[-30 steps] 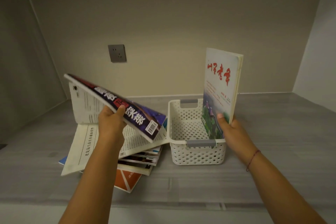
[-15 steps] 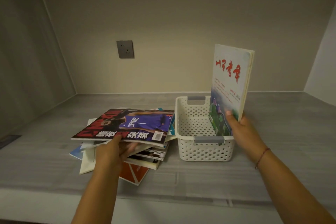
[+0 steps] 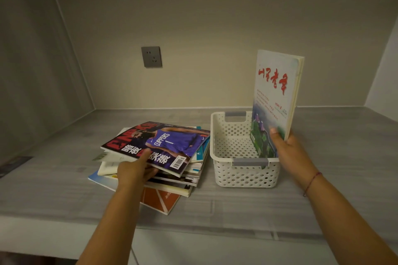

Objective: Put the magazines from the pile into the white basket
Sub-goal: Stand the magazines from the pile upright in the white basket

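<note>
- The right hand [image 3: 288,153] is gripping the pale magazine [image 3: 275,92], which is standing upright inside the white basket [image 3: 243,174].
- The left hand [image 3: 133,170] is pinching the basketball magazine [image 3: 163,144] atop the pile [image 3: 185,178], just left of the white basket.

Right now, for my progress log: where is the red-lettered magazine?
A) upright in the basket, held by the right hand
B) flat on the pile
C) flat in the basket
A: the magazine stands upright in the basket, the right hand gripping its lower edge.
</note>
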